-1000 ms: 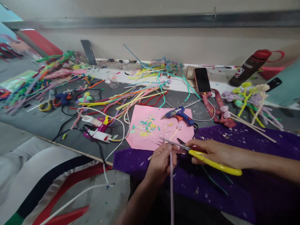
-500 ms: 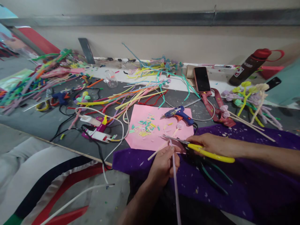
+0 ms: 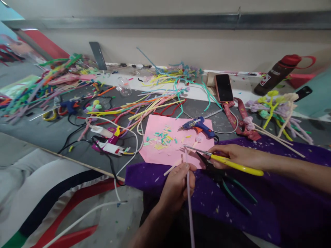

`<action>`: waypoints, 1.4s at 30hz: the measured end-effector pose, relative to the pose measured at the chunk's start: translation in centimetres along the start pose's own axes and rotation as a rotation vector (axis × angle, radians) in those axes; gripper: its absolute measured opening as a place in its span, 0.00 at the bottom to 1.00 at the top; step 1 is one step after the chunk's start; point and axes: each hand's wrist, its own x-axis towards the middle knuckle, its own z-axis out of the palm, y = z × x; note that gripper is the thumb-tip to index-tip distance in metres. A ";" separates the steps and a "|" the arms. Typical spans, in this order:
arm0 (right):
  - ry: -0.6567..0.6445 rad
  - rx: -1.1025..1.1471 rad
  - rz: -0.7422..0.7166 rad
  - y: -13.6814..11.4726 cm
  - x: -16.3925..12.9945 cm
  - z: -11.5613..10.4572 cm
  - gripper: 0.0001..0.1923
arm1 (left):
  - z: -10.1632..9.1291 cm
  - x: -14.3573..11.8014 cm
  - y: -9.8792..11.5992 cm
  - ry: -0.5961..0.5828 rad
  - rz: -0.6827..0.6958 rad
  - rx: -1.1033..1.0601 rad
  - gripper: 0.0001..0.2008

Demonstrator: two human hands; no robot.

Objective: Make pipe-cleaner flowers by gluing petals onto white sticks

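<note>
My left hand (image 3: 178,182) pinches a long pale lilac pipe cleaner (image 3: 190,210), whose top end pokes up past my fingers. In my right hand (image 3: 227,155) is a pair of scissors with yellow handles (image 3: 236,165). Their blades (image 3: 195,149) point left, at the lilac tip; I cannot tell whether they touch it. Below lies a pink sheet (image 3: 152,129) with several short cut bits (image 3: 162,137) in green and yellow. A blue glue gun (image 3: 199,124) rests on the sheet's right part. Dark pliers with green handles (image 3: 236,193) lie under my right hand.
Purple cloth (image 3: 258,193) covers the near edge. Bundles of coloured pipe cleaners (image 3: 155,103) spread behind the sheet. A power strip (image 3: 107,144) with cables is at left. A phone (image 3: 223,88), a brown bottle (image 3: 278,74) and fuzzy flowers (image 3: 271,106) stand or lie at right.
The scissors have shifted slightly right, their blades now nearly together at the pipe cleaner's tip. My left hand has turned a little, and the pipe cleaner's lower end has swung left.
</note>
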 end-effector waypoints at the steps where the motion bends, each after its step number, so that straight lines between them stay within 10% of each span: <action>1: -0.013 0.043 0.003 -0.2 -0.1 0.1 0.18 | -0.1 0.1 0.1 0.016 0.022 -0.008 0.13; 42: 0.010 -0.136 0.014 0.1 0.5 0.7 0.15 | 0.4 1.1 -0.7 -0.036 -0.012 0.002 0.14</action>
